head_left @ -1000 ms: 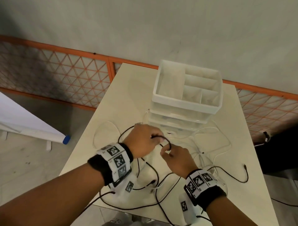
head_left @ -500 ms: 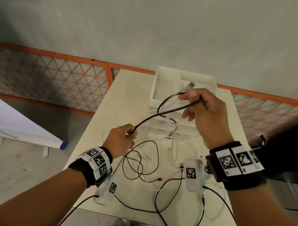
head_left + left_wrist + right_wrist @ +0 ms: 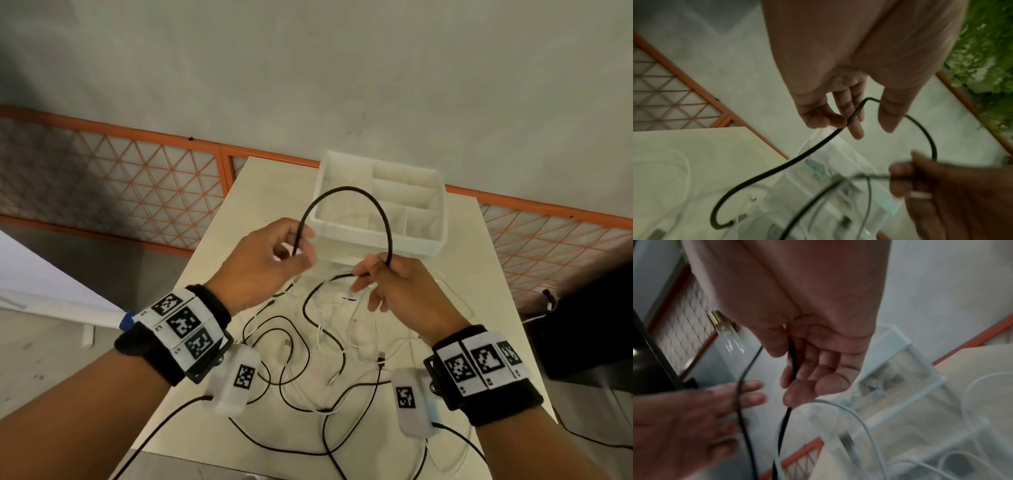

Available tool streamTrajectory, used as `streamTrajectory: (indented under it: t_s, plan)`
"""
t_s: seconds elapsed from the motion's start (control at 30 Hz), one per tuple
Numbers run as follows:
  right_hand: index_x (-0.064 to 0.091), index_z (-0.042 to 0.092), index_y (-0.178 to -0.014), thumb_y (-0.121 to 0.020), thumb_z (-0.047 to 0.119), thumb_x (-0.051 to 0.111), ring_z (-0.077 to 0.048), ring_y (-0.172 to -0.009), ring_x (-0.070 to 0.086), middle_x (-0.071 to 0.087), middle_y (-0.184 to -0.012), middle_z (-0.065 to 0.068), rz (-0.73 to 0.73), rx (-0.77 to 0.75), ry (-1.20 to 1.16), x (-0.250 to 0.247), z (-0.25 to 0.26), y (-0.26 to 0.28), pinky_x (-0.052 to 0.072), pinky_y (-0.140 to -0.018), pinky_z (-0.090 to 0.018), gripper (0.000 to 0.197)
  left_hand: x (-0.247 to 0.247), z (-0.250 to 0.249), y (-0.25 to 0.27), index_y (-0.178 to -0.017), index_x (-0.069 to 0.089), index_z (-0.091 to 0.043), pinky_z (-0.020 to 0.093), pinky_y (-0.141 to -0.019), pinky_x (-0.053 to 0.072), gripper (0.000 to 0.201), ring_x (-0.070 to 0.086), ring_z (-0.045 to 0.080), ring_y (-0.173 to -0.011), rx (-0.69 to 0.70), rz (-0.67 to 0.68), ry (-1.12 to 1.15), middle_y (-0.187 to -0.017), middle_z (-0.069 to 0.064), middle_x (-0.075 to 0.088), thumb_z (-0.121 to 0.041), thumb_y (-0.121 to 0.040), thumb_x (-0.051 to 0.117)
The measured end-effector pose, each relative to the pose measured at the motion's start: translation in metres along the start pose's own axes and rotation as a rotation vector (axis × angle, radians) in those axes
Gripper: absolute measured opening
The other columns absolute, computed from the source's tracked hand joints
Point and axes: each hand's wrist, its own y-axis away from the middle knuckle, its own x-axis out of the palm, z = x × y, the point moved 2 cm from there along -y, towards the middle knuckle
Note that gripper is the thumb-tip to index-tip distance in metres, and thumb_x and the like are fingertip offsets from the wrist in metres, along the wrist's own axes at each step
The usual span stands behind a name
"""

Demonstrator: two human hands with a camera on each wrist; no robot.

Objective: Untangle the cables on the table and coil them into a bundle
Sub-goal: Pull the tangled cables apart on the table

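A black cable [image 3: 346,190] arches above the table between both hands. My left hand [image 3: 270,257] pinches one side of the arch between thumb and fingers; the left wrist view shows the black cable [image 3: 813,149] bent across those fingers [image 3: 856,129]. My right hand [image 3: 394,284] grips the other side, and the black cable [image 3: 791,353] runs down through its curled fingers [image 3: 795,394]. Below the hands the rest of the black cable [image 3: 329,339] trails onto the table among other black and white cables [image 3: 363,346] lying tangled.
A white compartment organiser [image 3: 383,205] on clear drawers stands at the far middle of the cream table [image 3: 212,435]. Cables spread over the near half, some hanging off the front edge. An orange mesh fence [image 3: 120,178] runs behind, and a dark object [image 3: 589,325] sits right.
My right hand has come down and toward my left hand, which has risen. The black cable, stretched straight between them before, now bends into a tall arch.
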Motion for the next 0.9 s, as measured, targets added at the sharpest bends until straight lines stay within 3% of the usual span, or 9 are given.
streamTrajectory:
  t_s: [0.1,0.17,0.23,0.37,0.47,0.6,0.7,0.8,0.9]
  plan:
    - [0.072,0.018,-0.097,-0.107,0.031,0.044,-0.018,-0.062,0.066,0.077,-0.090,-0.001,0.060,-0.147,-0.105,0.005,0.030,0.005,0.050,-0.065,-0.031,0.032,0.023,0.003,-0.002,-0.121,0.057,-0.039,0.018,-0.086,0.048,0.045,0.062,-0.002,-0.089,0.059,0.118,-0.106,-0.105,-0.021,0.070,-0.033,-0.081,0.077]
    - [0.071,0.020,-0.092,-0.103,0.024,0.047,-0.019,-0.062,0.066,0.077,-0.090,-0.001,0.028,-0.249,-0.185,0.004,0.049,0.007,0.050,-0.063,-0.032,0.027,0.042,0.018,-0.003,-0.099,0.067,-0.034,0.026,-0.092,0.050,0.013,0.065,-0.001,-0.087,0.003,0.115,-0.066,-0.086,-0.018,0.073,-0.028,-0.087,0.072]
    - [0.068,0.020,-0.085,-0.091,0.011,0.046,-0.021,-0.061,0.062,0.076,-0.086,-0.004,-0.087,-0.323,-0.351,-0.010,0.060,0.006,0.046,-0.057,-0.031,0.025,0.053,0.044,-0.002,-0.082,0.070,-0.026,0.031,-0.095,0.050,0.017,0.067,0.005,-0.086,-0.108,0.078,-0.089,-0.078,-0.012,0.073,-0.024,-0.095,0.060]
    - [0.064,0.018,-0.087,-0.098,0.025,0.044,-0.029,-0.064,0.060,0.075,-0.085,-0.009,-0.384,-0.366,-0.493,-0.048,0.057,0.006,0.043,-0.054,-0.032,0.024,0.047,0.085,0.016,-0.083,0.064,-0.023,0.016,-0.060,0.043,0.022,0.063,0.014,-0.071,-0.242,0.137,-0.341,-0.076,-0.002,0.068,-0.032,-0.099,0.052]
    - [0.062,0.019,-0.084,-0.093,0.025,0.040,-0.027,-0.058,0.059,0.075,-0.083,-0.007,-0.488,-0.300,-0.484,-0.053,0.038,0.007,0.042,-0.052,-0.032,0.025,0.030,0.106,0.018,-0.082,0.061,-0.024,0.026,-0.065,0.044,0.015,0.065,0.023,-0.084,-0.332,0.212,-0.456,-0.085,0.001,0.069,-0.025,-0.096,0.055]
    - [0.062,0.013,-0.086,-0.096,0.001,0.037,-0.024,-0.053,0.058,0.075,-0.084,-0.012,-0.375,-0.126,-0.368,-0.037,0.013,0.004,0.040,-0.050,-0.028,0.030,0.010,0.095,0.010,-0.086,0.069,-0.025,0.007,-0.056,0.039,0.029,0.063,0.011,-0.077,-0.341,0.183,-0.380,-0.081,-0.008,0.070,-0.001,-0.089,0.053]
    - [0.064,0.008,-0.090,-0.097,-0.003,0.039,-0.020,-0.050,0.058,0.073,-0.079,-0.014,-0.327,-0.040,-0.328,-0.025,0.002,0.002,0.041,-0.046,-0.021,0.028,-0.003,0.067,0.001,-0.090,0.073,-0.025,0.022,-0.064,0.050,0.041,0.059,0.014,-0.073,-0.235,0.063,-0.254,-0.077,-0.007,0.066,0.006,-0.090,0.045]
    - [0.062,0.009,-0.087,-0.092,-0.012,0.034,-0.016,-0.052,0.058,0.070,-0.081,-0.016,-0.442,-0.144,-0.440,-0.032,0.013,0.005,0.042,-0.046,-0.020,0.035,-0.014,0.066,-0.001,-0.097,0.075,-0.028,0.015,-0.063,0.042,0.042,0.057,0.014,-0.076,-0.152,0.056,-0.357,-0.088,-0.002,0.068,0.001,-0.093,0.044]
    - [0.059,0.018,-0.085,-0.100,0.008,0.036,-0.018,-0.054,0.058,0.073,-0.081,-0.007,-0.579,-0.328,-0.524,-0.048,0.036,0.009,0.043,-0.047,-0.023,0.030,-0.020,0.095,0.008,-0.100,0.074,-0.028,0.013,-0.047,0.038,0.041,0.056,0.015,-0.059,-0.322,0.126,-0.514,-0.096,0.003,0.068,-0.005,-0.098,0.040]
